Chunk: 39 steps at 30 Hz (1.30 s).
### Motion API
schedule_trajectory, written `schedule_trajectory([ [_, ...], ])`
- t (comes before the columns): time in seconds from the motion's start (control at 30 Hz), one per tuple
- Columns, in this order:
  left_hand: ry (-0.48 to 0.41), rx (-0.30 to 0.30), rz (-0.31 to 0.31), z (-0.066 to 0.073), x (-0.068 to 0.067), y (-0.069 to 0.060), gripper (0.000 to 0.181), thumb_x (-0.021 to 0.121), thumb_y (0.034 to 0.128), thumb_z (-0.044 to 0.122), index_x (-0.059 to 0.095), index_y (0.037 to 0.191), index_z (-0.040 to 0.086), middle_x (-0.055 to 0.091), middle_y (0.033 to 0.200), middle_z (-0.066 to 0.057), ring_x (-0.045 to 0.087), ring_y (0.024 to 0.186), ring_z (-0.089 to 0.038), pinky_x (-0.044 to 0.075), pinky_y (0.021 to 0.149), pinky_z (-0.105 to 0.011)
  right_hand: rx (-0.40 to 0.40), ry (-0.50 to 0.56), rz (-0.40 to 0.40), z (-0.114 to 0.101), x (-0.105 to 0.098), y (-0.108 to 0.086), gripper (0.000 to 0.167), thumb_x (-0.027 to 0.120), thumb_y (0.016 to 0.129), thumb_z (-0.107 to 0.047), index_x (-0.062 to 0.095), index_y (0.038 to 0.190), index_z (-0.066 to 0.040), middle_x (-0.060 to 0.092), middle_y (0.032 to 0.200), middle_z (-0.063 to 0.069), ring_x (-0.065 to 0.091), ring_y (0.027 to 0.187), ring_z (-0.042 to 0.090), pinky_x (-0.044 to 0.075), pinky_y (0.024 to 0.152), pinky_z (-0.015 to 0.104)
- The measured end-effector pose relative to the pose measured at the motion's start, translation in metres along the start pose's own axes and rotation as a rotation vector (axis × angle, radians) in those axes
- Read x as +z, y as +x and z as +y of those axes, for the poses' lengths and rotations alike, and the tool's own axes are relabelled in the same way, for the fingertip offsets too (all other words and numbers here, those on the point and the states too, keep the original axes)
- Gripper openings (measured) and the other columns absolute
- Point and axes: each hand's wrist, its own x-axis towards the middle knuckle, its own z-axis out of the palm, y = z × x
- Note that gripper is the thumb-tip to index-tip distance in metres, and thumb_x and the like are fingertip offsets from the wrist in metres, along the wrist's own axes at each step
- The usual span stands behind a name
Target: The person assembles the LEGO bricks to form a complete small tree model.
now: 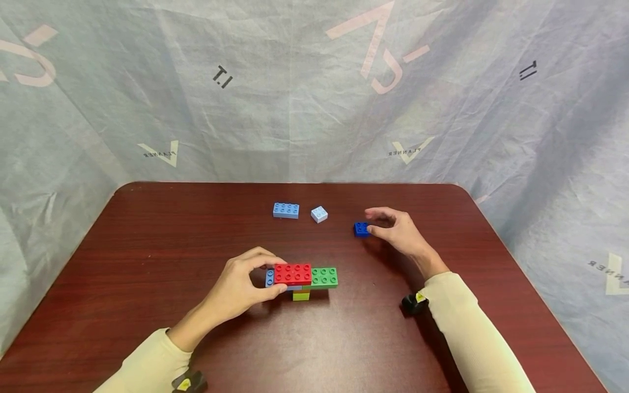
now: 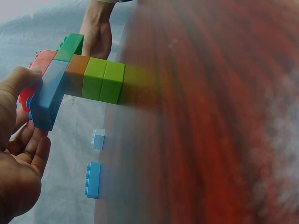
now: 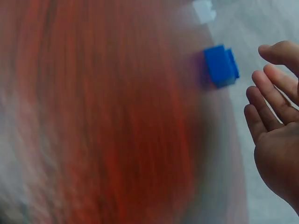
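A toy brick structure stands on the table, with a red brick (image 1: 292, 274) on top and a green brick (image 1: 325, 277) beside it. Beneath lie a blue brick (image 2: 48, 95), an orange-brown brick (image 2: 76, 74) and a lime-green column (image 2: 103, 80). My left hand (image 1: 249, 279) holds the structure's left end, thumb on the near side and fingers on the far side. A small dark blue brick (image 1: 361, 229) rests to the right. Just beside it hovers my right hand (image 1: 399, 231), thumb and fingers spread; the right wrist view shows a gap between hand (image 3: 276, 112) and brick.
Further back on the table (image 1: 196, 234) lie a light blue brick (image 1: 286, 210) and a small pale blue brick (image 1: 319, 214). A grey printed cloth (image 1: 290, 120) hangs behind the table's far edge and along its sides.
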Motion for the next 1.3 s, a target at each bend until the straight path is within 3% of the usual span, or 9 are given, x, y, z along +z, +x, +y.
schedule_trajectory([
  [0.23, -0.003, -0.003, -0.002, 0.000, 0.000, 0.000, 0.038, 0.091, 0.0780, 0.025, 0.076, 0.113, 0.029, 0.070, 0.107, 0.016, 0.066, 0.098, -0.003, 0.058, 0.083, -0.036, 0.043, -0.028, -0.041, 0.016, -0.007, 0.006, 0.048, 0.075, 0.093, -0.007, 0.060, 0.138, 0.001, 0.063, 0.139, 0.024, 0.063, 0.121, 0.037, 0.055, 0.084, 0.016],
  [0.53, 0.002, -0.010, 0.000, 0.000, 0.000, 0.000, 0.038, 0.091, 0.0780, 0.025, 0.076, 0.113, 0.029, 0.070, 0.107, 0.017, 0.065, 0.097, -0.003, 0.058, 0.082, -0.036, 0.052, -0.123, -0.101, 0.018, -0.006, 0.010, 0.046, 0.076, 0.093, -0.010, 0.064, 0.137, -0.005, 0.063, 0.138, 0.019, 0.059, 0.123, 0.036, 0.053, 0.085, 0.015],
  [0.77, -0.002, -0.014, -0.001, 0.001, 0.000, 0.000, 0.039, 0.091, 0.0779, 0.024, 0.076, 0.113, 0.029, 0.070, 0.107, 0.016, 0.065, 0.098, -0.003, 0.058, 0.082, -0.036, 0.001, -0.248, -0.090, 0.016, 0.000, 0.009, 0.041, 0.077, 0.092, -0.011, 0.069, 0.131, -0.007, 0.066, 0.131, 0.016, 0.060, 0.119, 0.033, 0.050, 0.097, 0.037],
  [1.07, -0.011, -0.014, -0.006, 0.000, 0.000, 0.000, 0.038, 0.091, 0.0784, 0.025, 0.076, 0.113, 0.028, 0.070, 0.108, 0.016, 0.065, 0.097, -0.003, 0.057, 0.082, -0.036, 0.035, -0.221, -0.064, 0.012, 0.002, 0.007, 0.035, 0.079, 0.091, -0.015, 0.071, 0.126, -0.012, 0.070, 0.121, 0.013, 0.065, 0.107, 0.026, 0.054, 0.082, 0.022],
  [1.3, -0.014, -0.006, -0.003, -0.001, 0.001, 0.000, 0.038, 0.091, 0.0785, 0.025, 0.076, 0.113, 0.029, 0.070, 0.107, 0.016, 0.065, 0.096, -0.003, 0.057, 0.082, -0.035, -0.006, -0.183, -0.029, -0.014, 0.013, -0.004, 0.035, 0.079, 0.091, -0.016, 0.071, 0.124, -0.010, 0.073, 0.120, 0.014, 0.069, 0.104, 0.020, 0.056, 0.081, 0.019],
])
